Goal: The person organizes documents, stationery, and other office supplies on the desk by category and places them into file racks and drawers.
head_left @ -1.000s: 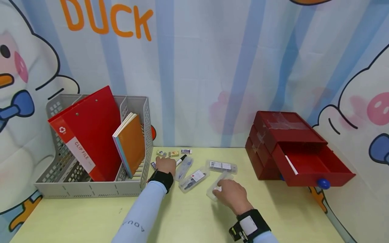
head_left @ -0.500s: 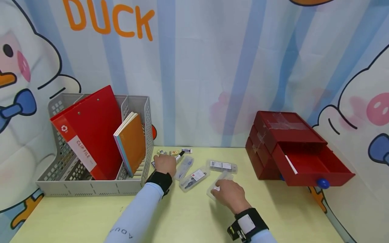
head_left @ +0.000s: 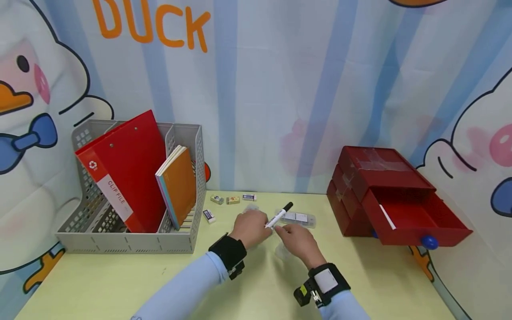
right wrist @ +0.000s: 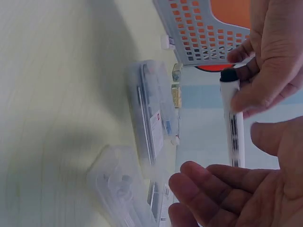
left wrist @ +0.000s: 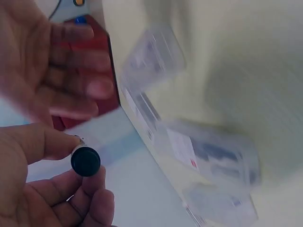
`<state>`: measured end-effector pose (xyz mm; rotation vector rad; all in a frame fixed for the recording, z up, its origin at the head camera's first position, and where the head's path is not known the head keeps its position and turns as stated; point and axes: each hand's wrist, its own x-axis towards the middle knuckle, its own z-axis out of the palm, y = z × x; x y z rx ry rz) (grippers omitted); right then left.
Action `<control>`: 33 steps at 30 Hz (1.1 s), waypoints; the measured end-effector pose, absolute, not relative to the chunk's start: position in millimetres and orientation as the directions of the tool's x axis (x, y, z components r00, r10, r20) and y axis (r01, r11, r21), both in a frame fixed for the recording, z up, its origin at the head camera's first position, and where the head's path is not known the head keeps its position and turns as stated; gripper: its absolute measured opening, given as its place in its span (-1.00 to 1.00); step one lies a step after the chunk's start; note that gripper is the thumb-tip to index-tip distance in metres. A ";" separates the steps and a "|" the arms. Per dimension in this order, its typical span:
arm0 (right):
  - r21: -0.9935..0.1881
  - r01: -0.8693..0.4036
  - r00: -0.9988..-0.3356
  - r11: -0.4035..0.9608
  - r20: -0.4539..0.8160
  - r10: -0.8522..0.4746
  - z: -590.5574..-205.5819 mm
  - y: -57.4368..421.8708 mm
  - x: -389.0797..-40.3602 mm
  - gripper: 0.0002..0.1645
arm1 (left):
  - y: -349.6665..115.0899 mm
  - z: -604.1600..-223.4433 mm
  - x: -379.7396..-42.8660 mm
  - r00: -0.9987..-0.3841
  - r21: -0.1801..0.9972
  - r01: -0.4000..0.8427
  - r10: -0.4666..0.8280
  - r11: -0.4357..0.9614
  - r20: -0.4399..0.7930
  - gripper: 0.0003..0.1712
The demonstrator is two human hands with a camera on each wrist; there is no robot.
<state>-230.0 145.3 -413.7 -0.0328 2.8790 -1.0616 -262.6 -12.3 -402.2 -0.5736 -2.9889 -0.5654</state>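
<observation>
- Showing nearest, blue sleeves [head_left: 184,284] end at black wristbands [head_left: 229,252] above a pale desk [head_left: 120,275];
- the left hand [head_left: 249,229] pinches the marker [head_left: 277,218] between thumb and fingers, holding it raised off the desk, its black end angled away to the right;
- the right hand [head_left: 299,242] is just beside it, its fingers parted, loosely bent and gripping nothing; whether they touch the marker I cannot tell;
- a clear case [right wrist: 118,184] lies on the desk, partly hidden by the right hand in the head view; a labelled case [left wrist: 208,149] with dark contents is near it, and a grey case [head_left: 304,219] farther back;
- four erasers [head_left: 233,200] sit beyond the left hand, one of them near the basket;
- the grey basket [head_left: 124,243], left, holds a red folder [head_left: 132,164] and notebooks [head_left: 178,186], all leaning;
- red drawers [head_left: 384,171] stand at right; one, blue-knobbed, is pulled out with a white strip [head_left: 388,217] inside;
- a duck-print curtain [head_left: 264,89] hangs behind.
</observation>
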 end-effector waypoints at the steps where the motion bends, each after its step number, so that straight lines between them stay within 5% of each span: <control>1: -0.677 0.030 -0.997 0.736 -0.068 -0.021 -413.3 145.7 -230.9 -0.56 | -8.6 -402.2 -259.2 -0.921 0.343 0.390 0.370 0.855 0.125 -0.82; 12: -0.734 0.197 -0.980 0.650 -0.124 0.157 -410.2 154.5 -234.0 -0.53 | 11.4 -406.0 -239.4 -0.904 0.426 0.413 0.420 0.805 0.084 -0.83; 20: -0.714 0.194 -0.980 0.672 -0.105 0.171 -408.2 158.3 -235.1 -0.59 | 12.4 -412.9 -235.2 -0.903 0.423 0.410 0.425 0.808 0.063 -0.61; 26: -0.666 0.212 -0.977 0.715 -0.119 0.179 -404.9 165.4 -235.6 -0.60 | 1.0 -419.9 -238.8 -0.899 0.257 0.427 0.437 0.867 0.020 -0.39; 33: -0.605 0.180 -0.983 0.776 -0.087 0.160 -395.4 175.7 -234.9 -0.64 | -23.2 -425.9 -248.4 -0.925 0.050 0.380 0.379 0.924 0.025 -0.39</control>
